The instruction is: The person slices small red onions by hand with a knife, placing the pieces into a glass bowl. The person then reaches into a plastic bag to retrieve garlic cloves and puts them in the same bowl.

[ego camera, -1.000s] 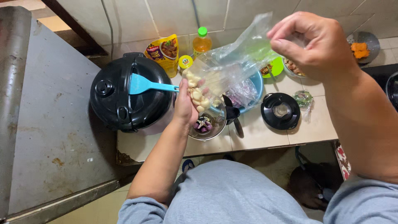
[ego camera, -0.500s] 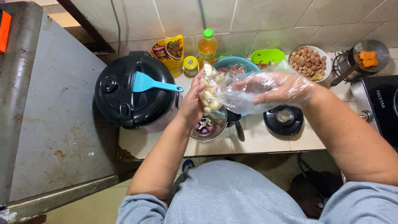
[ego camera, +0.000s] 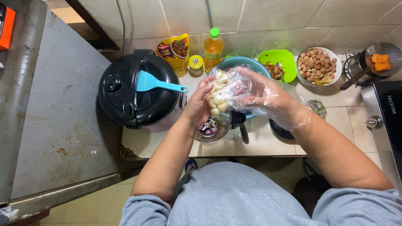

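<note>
A clear plastic bag [ego camera: 247,90] of peeled garlic cloves [ego camera: 217,98] is held up over the worktop [ego camera: 259,142], just right of the black rice cooker [ego camera: 138,94]. The bag's lower end, bunched around the cloves, is gripped by the left hand [ego camera: 199,106], fingers closed round it. The right hand [ego camera: 264,98] is pushed inside the bag, its fingers partly curled under the film; whether a clove is pinched cannot be told. A small glass bowl [ego camera: 215,127] with purple shallot pieces is seen directly below the cloves, right of the cooker's base. A blue spatula [ego camera: 157,83] is laid on the cooker lid. A blue bowl [ego camera: 240,65] is partly hidden behind the bag. Behind the cooker's right edge, by the tiled wall, a yellow sauce pouch [ego camera: 173,52], a small yellow-lidded jar [ego camera: 196,65] and an oil bottle with a green cap [ego camera: 213,48] are stood. Farther right of the cooker, a green bowl [ego camera: 278,60], a white bowl of sliced sausage [ego camera: 318,67] and a pan with orange pieces [ego camera: 379,60] are set.
</note>
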